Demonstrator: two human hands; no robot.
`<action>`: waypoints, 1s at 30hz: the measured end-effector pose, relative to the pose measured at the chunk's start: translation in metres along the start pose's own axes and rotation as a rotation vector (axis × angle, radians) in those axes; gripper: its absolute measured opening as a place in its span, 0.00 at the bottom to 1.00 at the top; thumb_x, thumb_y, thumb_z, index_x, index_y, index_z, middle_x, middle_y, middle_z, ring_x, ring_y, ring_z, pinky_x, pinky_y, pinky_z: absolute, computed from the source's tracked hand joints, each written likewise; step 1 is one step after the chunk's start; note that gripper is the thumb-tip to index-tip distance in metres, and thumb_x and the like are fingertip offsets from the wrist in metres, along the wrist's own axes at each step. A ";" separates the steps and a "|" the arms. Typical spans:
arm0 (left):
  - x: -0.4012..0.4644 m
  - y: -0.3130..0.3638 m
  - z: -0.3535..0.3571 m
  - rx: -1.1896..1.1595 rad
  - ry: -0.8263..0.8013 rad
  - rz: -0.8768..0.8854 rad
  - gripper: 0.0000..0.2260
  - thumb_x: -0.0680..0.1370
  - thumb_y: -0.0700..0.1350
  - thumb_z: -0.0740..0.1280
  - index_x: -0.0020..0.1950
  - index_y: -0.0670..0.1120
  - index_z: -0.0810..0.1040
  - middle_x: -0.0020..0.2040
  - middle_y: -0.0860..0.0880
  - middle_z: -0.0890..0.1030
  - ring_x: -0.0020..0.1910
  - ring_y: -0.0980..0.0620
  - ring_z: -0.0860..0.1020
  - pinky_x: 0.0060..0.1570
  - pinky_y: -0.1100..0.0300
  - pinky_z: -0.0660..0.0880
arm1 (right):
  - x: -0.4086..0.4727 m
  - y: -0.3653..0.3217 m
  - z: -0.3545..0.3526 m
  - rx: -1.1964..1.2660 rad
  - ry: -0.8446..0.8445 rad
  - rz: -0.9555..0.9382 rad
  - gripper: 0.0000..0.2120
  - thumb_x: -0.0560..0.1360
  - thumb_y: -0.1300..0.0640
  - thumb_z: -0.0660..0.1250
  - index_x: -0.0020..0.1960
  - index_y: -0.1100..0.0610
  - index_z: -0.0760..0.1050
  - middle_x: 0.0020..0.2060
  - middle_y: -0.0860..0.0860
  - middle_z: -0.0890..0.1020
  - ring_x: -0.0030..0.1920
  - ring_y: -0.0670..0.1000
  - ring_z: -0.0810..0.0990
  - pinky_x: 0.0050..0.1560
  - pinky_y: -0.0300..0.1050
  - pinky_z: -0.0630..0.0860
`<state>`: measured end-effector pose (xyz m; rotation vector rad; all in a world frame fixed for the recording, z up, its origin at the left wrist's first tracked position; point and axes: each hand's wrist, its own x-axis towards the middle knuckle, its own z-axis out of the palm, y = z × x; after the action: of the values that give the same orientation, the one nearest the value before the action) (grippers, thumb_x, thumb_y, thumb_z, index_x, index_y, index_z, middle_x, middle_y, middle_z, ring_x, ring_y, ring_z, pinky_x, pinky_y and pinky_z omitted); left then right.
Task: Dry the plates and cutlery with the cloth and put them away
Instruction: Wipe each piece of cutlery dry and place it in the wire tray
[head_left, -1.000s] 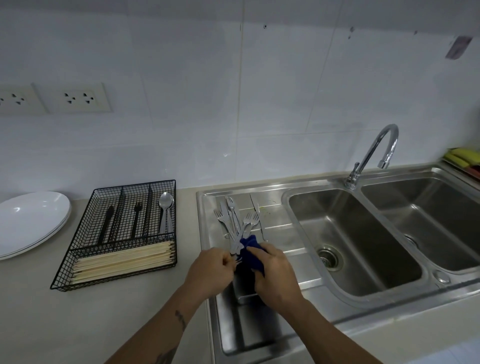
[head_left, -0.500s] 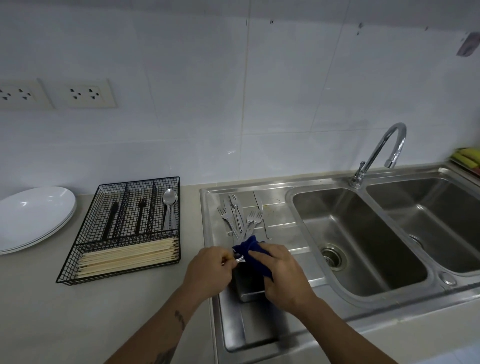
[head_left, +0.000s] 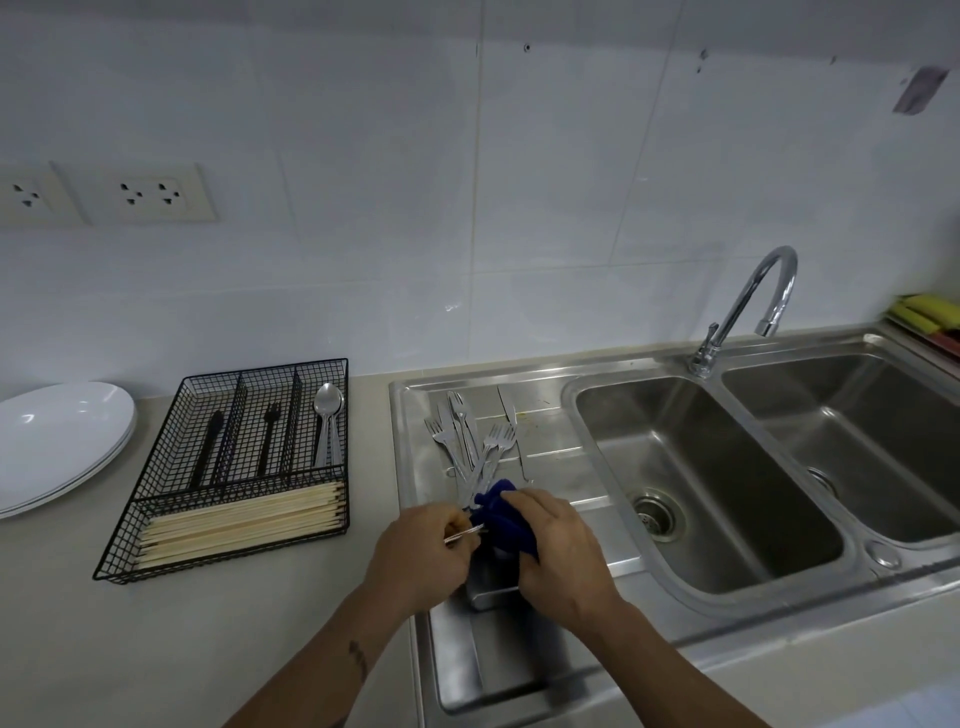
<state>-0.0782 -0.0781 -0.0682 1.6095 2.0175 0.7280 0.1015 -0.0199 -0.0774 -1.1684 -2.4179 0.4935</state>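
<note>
My left hand (head_left: 421, 556) pinches the handle of a steel piece of cutlery (head_left: 465, 535) over the sink's draining board (head_left: 550, 441). Its working end is wrapped in a dark blue cloth (head_left: 504, 519), which my right hand (head_left: 558, 556) grips. Several forks (head_left: 467, 441) lie in a loose pile on the draining board just beyond my hands. A black wire cutlery tray (head_left: 228, 467) on the counter to the left holds spoons (head_left: 328, 421), black utensils and pale chopsticks (head_left: 244, 525). White plates (head_left: 57, 441) are stacked at the far left.
A double steel sink (head_left: 701, 483) with a curved tap (head_left: 748, 306) fills the right side. A small steel container (head_left: 488, 587) sits under my hands. Yellow-green sponges (head_left: 924, 317) lie at the far right. Wall sockets (head_left: 140, 192) are above the counter.
My left hand has drawn the cutlery handle a little out of the cloth, leftward. Both hands stay over the draining board; the view shifted slightly.
</note>
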 end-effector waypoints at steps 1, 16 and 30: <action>0.002 0.003 0.000 -0.008 -0.032 0.000 0.02 0.76 0.51 0.69 0.47 0.54 0.79 0.39 0.57 0.80 0.38 0.58 0.78 0.41 0.58 0.78 | -0.001 0.001 0.001 0.002 0.006 -0.013 0.32 0.65 0.62 0.67 0.70 0.52 0.70 0.64 0.47 0.74 0.61 0.50 0.73 0.62 0.44 0.73; 0.009 0.007 0.002 -0.253 0.124 -0.254 0.07 0.78 0.41 0.68 0.40 0.46 0.81 0.36 0.48 0.80 0.34 0.52 0.75 0.34 0.58 0.72 | -0.008 0.020 -0.027 -0.039 0.141 0.188 0.33 0.65 0.64 0.68 0.69 0.51 0.70 0.60 0.46 0.76 0.56 0.50 0.74 0.57 0.43 0.73; 0.032 0.057 -0.028 -1.018 0.068 -0.586 0.06 0.79 0.37 0.63 0.52 0.36 0.78 0.38 0.39 0.84 0.40 0.40 0.85 0.41 0.50 0.83 | 0.005 -0.032 -0.016 0.161 0.153 0.149 0.32 0.67 0.64 0.69 0.69 0.48 0.70 0.58 0.44 0.77 0.56 0.46 0.74 0.55 0.40 0.75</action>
<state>-0.0605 -0.0400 -0.0106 0.3973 1.5613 1.2649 0.0860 -0.0322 -0.0474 -1.2725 -2.1311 0.6090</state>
